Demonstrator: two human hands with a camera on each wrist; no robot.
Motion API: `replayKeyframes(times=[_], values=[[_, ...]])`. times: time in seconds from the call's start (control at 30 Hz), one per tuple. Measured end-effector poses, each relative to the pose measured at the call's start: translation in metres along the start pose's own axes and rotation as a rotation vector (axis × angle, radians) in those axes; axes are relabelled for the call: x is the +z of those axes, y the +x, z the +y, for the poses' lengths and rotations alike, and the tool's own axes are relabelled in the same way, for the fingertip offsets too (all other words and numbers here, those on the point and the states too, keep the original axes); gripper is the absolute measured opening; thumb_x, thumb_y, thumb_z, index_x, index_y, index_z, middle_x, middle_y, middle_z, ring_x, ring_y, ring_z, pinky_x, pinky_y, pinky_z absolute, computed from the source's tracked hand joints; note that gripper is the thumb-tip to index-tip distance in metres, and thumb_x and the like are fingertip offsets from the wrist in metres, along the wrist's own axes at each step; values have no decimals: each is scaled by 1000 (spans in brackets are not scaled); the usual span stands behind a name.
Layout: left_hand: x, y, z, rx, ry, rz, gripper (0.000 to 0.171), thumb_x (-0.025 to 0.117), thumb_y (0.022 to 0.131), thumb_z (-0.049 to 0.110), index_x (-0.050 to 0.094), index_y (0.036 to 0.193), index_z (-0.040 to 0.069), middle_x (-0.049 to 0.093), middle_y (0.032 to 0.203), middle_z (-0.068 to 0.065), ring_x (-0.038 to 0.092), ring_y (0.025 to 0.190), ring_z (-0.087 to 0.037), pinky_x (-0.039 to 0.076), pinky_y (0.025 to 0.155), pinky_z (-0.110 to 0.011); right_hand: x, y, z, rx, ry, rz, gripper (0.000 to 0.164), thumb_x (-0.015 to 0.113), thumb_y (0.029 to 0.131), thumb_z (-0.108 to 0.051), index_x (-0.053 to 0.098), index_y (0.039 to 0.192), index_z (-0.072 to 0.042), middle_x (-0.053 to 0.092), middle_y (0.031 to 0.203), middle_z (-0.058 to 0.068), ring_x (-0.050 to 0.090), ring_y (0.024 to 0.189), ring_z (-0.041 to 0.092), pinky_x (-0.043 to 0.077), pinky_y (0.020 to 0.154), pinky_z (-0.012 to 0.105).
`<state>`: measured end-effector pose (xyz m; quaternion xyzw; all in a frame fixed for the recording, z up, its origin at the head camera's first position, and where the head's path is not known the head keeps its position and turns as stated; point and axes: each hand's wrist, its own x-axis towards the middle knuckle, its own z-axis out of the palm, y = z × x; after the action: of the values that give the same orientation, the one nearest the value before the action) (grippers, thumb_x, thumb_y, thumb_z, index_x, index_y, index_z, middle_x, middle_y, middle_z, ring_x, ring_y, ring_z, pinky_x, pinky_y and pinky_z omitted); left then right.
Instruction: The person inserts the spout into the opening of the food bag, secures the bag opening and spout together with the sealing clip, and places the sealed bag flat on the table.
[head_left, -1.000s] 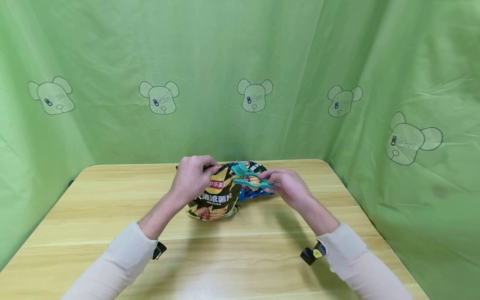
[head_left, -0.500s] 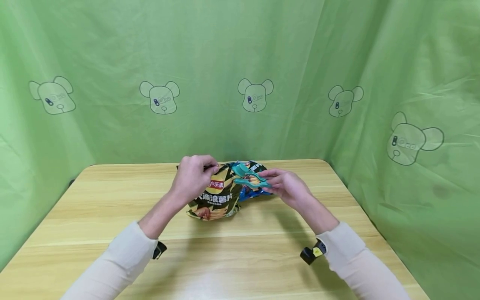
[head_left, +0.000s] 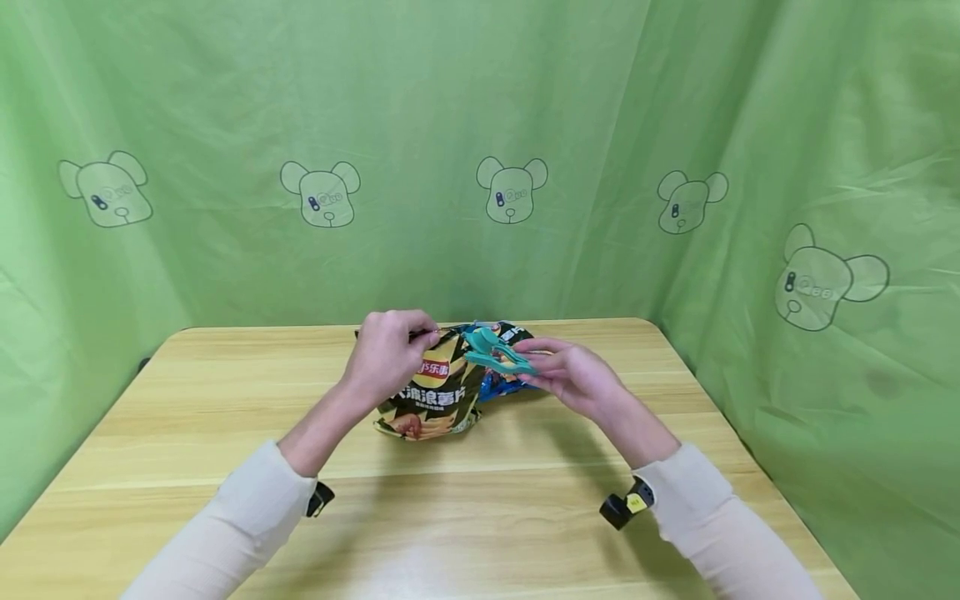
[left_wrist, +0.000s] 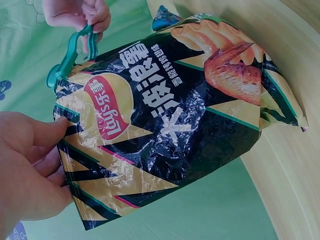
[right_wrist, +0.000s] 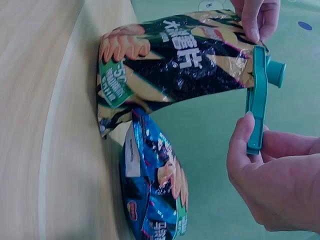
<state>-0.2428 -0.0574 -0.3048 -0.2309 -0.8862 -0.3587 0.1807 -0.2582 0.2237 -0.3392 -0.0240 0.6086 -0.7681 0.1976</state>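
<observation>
A black-and-gold bag of potato chips [head_left: 429, 400] hangs upright at the table's middle, its bottom close over the wood. My left hand [head_left: 386, 354] pinches its top edge between thumb and fingers, as the left wrist view also shows. With the thumb and fingers of my right hand [head_left: 577, 375] I hold the arms of a teal bag clip [right_wrist: 259, 95], which has a round spout on its far end. In the right wrist view, the clip lies across the bag's top corner. Its arms sit close together, and the bag's edge overlaps them there.
Behind and right of the black bag lies a blue bag of chips [right_wrist: 155, 185]. Both rest over a light wooden table [head_left: 480, 517]. Green curtains [head_left: 420, 100] with bear-head outlines stand behind the table and along its sides.
The two arms of the teal clip have come closer together as my right fingers press them, and the clip has tilted slightly. My left hand and the bag have stayed nearly still.
</observation>
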Motion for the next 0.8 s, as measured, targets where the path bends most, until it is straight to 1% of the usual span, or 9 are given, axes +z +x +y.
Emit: replayKeyframes(times=[0.1, 0.17, 0.27, 0.37, 0.47, 0.57, 0.67, 0.73, 0.8], values=[[0, 0, 0, -1, 0, 2, 7, 71, 93, 2, 78, 96, 2, 78, 93, -13, 75, 77, -21, 61, 66, -26, 5, 1, 0, -4, -4, -28, 46, 41, 99, 11, 39, 145, 12, 49, 138, 14, 66, 109, 18, 42, 114, 41], [0, 0, 0, -1, 2, 4, 7, 71, 93, 3, 78, 96, 2, 78, 93, -13, 75, 77, -21, 60, 65, -26, 9, 1, -1, 3, 1, -50, 48, 41, 99, 11, 36, 147, 12, 46, 141, 18, 66, 110, 19, 43, 113, 39], [0, 0, 0, 2, 6, 7, 7, 71, 93, 3, 78, 95, 2, 78, 92, -12, 75, 77, -21, 61, 65, -27, 13, 2, -1, 13, 7, -81, 50, 40, 100, 11, 32, 150, 13, 45, 143, 20, 67, 110, 18, 48, 109, 34], [1, 1, 0, 6, 8, 8, 7, 71, 93, 3, 78, 95, 3, 78, 91, -12, 75, 77, -21, 61, 66, -27, 16, 2, -1, 18, 19, -96, 51, 42, 100, 11, 31, 150, 14, 48, 139, 17, 68, 108, 18, 52, 104, 31], [1, 1, 0, 3, 8, 8, 7, 71, 93, 3, 78, 94, 3, 78, 91, -11, 74, 77, -21, 61, 66, -27, 16, 3, 0, 12, 10, -110, 52, 46, 100, 9, 32, 149, 14, 54, 131, 13, 68, 107, 17, 52, 103, 30], [1, 1, 0, 3, 8, 7, 7, 71, 93, 3, 78, 95, 3, 78, 91, -12, 75, 77, -21, 61, 66, -27, 17, 3, 1, 14, -22, -108, 51, 51, 99, 8, 36, 148, 12, 61, 120, 7, 69, 107, 17, 52, 104, 28], [2, 1, 0, 7, 12, 5, 7, 71, 93, 3, 78, 95, 3, 78, 91, -12, 74, 77, -21, 61, 66, -27, 19, 3, 2, 18, -64, -105, 52, 53, 98, 8, 37, 147, 11, 67, 110, 2, 70, 105, 16, 52, 102, 26], [1, 1, 0, 9, 15, 8, 7, 71, 93, 3, 78, 95, 3, 78, 91, -12, 74, 76, -21, 61, 65, -27, 21, 2, 2, 16, -82, -102, 53, 53, 98, 9, 36, 148, 11, 68, 108, 1, 71, 104, 15, 53, 101, 26], [1, 2, 0, 9, 15, 11, 7, 71, 93, 3, 78, 95, 3, 78, 91, -12, 74, 76, -21, 61, 65, -27, 23, 2, 2, 13, -98, -99, 55, 54, 97, 10, 35, 149, 12, 68, 110, 1, 72, 100, 13, 54, 98, 26]])
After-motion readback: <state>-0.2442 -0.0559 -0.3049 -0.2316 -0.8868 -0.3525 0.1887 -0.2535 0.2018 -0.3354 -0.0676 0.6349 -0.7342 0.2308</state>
